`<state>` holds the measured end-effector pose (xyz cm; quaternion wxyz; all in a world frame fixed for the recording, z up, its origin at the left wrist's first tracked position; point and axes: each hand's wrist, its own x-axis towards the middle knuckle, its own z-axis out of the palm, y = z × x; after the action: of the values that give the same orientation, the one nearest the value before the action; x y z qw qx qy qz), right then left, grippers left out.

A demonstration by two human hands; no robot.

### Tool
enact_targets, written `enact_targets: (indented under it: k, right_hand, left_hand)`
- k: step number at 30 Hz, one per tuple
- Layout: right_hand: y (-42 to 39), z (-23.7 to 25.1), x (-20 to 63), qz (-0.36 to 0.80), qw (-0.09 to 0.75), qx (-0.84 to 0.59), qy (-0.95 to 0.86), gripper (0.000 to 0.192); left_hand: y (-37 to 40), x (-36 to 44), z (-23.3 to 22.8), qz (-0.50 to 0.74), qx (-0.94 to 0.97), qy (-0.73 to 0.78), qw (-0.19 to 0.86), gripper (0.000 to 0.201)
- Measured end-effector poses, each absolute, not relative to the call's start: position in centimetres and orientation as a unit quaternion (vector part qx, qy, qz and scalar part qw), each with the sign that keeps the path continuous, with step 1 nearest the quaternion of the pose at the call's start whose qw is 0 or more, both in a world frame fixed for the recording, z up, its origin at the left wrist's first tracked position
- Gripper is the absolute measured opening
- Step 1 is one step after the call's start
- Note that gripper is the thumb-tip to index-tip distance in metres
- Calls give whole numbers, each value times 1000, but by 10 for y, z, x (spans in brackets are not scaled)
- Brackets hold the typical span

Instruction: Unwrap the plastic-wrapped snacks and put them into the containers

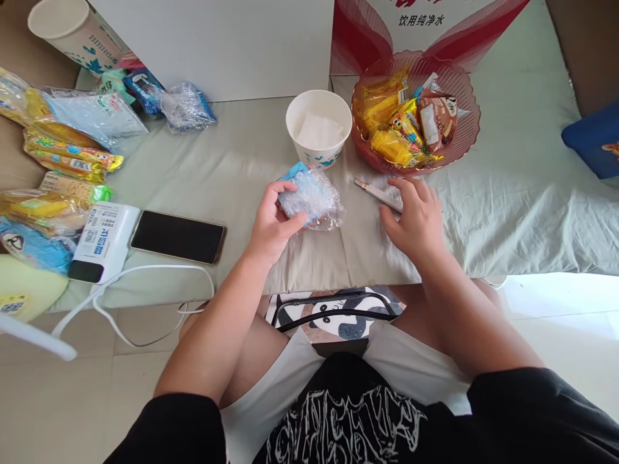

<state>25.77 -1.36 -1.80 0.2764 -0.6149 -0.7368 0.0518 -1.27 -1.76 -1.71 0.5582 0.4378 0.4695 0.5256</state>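
Observation:
My left hand point(271, 222) grips a clear crinkled plastic packet with a blue edge point(312, 196), held just above the pale green sheet point(203, 171). My right hand point(414, 216) rests palm down on the sheet, its fingers over the handle end of a small utility knife point(374, 192) whose tip points left. Just behind both hands stands a white paper bowl point(319, 129) with a white tissue inside. To its right sits a pink plastic basket point(467, 116) full of wrapped snacks.
A black phone point(178, 236), a white power bank point(104, 240) and a white cable point(145, 303) lie at the left. Snack packets point(62, 154) pile at the far left with a paper cup point(65, 29). A carton point(420, 26) stands behind; a patterned bag point(333, 316) sits on my lap.

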Motion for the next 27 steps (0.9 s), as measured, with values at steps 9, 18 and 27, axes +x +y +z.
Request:
enact_targets:
  k: [9,18,27]
  right_hand:
    - [-20,-3,253,210,263,-610,-718,20]
    - [-44,13,203,448,282,-476,-703,23]
    - [-38,17,215,426,198,-514,-717,22]
  left_hand:
    - [-11,-19,-45,522,570,498,393,90]
    - [-20,1,-47,515,607,484,364,96]
    - [-7,-33,-31,582,508,503,387,84]
